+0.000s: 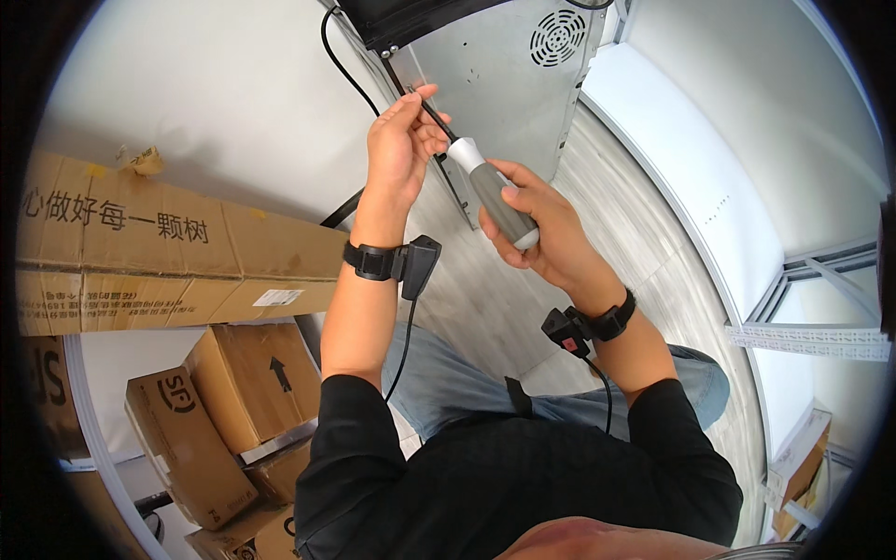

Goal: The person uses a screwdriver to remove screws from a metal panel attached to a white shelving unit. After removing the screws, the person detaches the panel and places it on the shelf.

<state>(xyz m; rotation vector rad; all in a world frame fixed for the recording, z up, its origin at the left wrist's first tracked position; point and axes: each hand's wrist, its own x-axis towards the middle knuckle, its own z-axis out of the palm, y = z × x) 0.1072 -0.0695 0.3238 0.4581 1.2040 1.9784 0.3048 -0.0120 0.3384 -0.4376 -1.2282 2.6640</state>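
Observation:
My right hand (546, 219) is wrapped round the thick grey handle of a screwdriver (502, 201). Its dark shaft slants up and left toward the edge of a metal computer case (504, 89) with a round vent. Up by that shaft, my left hand (399, 145) has its thumb and fingers curled about it, close to the case's left edge. The screwdriver's tip is hidden behind the fingers, so I cannot see what it touches.
A long cardboard box (187, 243) lies to the left, with smaller cartons (252, 383) stacked below it. White shelving (691, 177) curves along the right. A black cable (343, 70) hangs beside the case. Both wrists wear strapped black devices with cables.

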